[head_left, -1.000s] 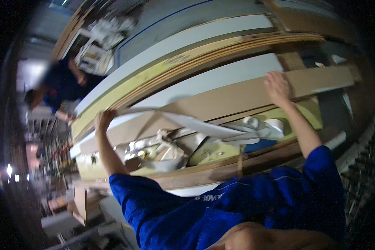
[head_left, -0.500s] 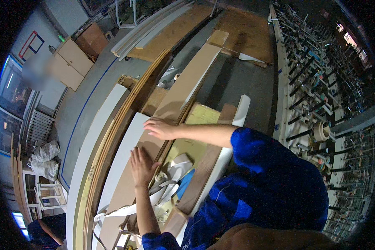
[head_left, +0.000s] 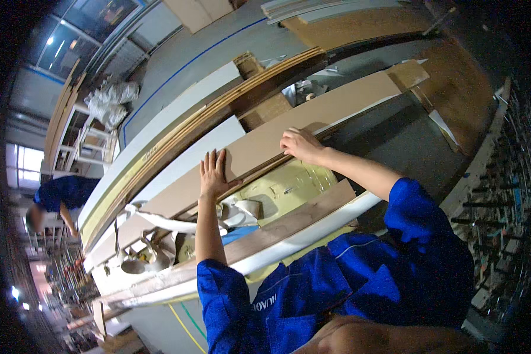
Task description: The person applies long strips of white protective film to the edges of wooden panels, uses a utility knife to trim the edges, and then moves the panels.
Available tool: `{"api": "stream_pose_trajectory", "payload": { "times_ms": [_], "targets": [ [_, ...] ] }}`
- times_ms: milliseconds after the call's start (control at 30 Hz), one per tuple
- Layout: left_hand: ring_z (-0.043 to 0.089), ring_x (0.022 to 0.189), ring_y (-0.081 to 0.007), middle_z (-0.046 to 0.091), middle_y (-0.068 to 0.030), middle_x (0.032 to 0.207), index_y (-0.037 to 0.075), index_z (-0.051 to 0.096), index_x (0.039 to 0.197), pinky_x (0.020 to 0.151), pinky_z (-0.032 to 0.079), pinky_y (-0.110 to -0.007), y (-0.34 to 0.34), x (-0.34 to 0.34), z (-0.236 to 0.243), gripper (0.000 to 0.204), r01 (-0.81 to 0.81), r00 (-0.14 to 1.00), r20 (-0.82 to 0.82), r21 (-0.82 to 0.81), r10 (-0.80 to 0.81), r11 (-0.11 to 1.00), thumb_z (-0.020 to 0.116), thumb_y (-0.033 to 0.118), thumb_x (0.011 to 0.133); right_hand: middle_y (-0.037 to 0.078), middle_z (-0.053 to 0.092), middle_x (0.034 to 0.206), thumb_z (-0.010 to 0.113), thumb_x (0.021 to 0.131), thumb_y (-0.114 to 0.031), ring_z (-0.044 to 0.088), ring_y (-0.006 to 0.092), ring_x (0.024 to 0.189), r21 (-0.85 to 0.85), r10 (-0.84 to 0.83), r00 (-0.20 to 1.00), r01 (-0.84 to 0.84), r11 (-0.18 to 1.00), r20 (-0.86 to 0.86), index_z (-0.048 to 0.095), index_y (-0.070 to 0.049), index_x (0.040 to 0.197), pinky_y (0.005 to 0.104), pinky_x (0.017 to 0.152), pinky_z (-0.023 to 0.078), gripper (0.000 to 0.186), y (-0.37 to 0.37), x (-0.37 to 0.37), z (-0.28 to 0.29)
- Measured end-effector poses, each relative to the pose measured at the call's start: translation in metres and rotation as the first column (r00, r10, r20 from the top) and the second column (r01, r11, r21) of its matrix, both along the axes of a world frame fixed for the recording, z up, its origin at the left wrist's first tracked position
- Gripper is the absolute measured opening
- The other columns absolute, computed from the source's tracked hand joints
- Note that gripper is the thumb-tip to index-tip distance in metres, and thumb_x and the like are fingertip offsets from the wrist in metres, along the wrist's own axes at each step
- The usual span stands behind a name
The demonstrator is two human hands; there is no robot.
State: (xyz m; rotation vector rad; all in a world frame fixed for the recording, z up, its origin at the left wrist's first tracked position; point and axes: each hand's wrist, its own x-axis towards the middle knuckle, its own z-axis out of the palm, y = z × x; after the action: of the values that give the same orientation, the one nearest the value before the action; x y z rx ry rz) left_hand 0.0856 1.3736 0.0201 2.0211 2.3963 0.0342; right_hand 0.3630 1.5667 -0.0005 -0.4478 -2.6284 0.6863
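Observation:
A long, narrow tan board runs from the lower left to the far right across the work surface. My left hand lies on the board with its fingers spread flat. Farther along the same board, near its close edge, is my right hand. Its fingers are curled together against the board, and what they pinch, if anything, is hidden. Beyond my left hand lies a white panel strip. White strips of band lie loosely over the board's left part, close to my left forearm.
Stacked boards lie on the far side. On the near side are a yellow surface, a brown wooden rail and a white rounded edge. Another person in blue bends at the left. Racked clamps stand at the right.
The view has swung round, so the boards lie more crosswise. My right hand has gone from stretched out to curled and is farther from the left hand. My left hand stays flat.

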Motion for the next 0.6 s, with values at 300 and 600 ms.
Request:
{"api": "stream_pose_trajectory", "payload": {
  "times_ms": [300, 600],
  "targets": [
    [0.022, 0.140, -0.0372, 0.029, -0.0162, 0.148, 0.019, 0.028, 0.147, 0.113, 0.016, -0.053, 0.000, 0.007, 0.003, 0.114, -0.049, 0.997, 0.060, 0.050, 0.046, 0.998, 0.081, 0.057, 0.053, 0.006, 0.057, 0.086, 0.073, 0.070, -0.009, 0.056, 0.0269, 0.090, -0.101, -0.072, 0.995, 0.064, 0.993, -0.071, 0.061, -0.007, 0.080, 0.0378, 0.080, 0.045, 0.016, 0.000, 0.001, 0.007],
    [0.022, 0.139, -0.0363, 0.031, -0.0149, 0.148, 0.020, 0.029, 0.147, 0.113, 0.015, -0.053, -0.004, 0.004, 0.001, 0.113, -0.039, 0.997, 0.064, 0.109, 0.032, 0.993, 0.081, 0.055, 0.054, 0.007, 0.058, 0.086, 0.074, 0.072, -0.011, 0.056, 0.0272, 0.089, -0.100, 0.058, 0.993, -0.047, 0.994, 0.102, 0.061, -0.006, 0.078, 0.0387, 0.078, 0.046, 0.015, 0.011, -0.006, 0.017]
  ]
}}
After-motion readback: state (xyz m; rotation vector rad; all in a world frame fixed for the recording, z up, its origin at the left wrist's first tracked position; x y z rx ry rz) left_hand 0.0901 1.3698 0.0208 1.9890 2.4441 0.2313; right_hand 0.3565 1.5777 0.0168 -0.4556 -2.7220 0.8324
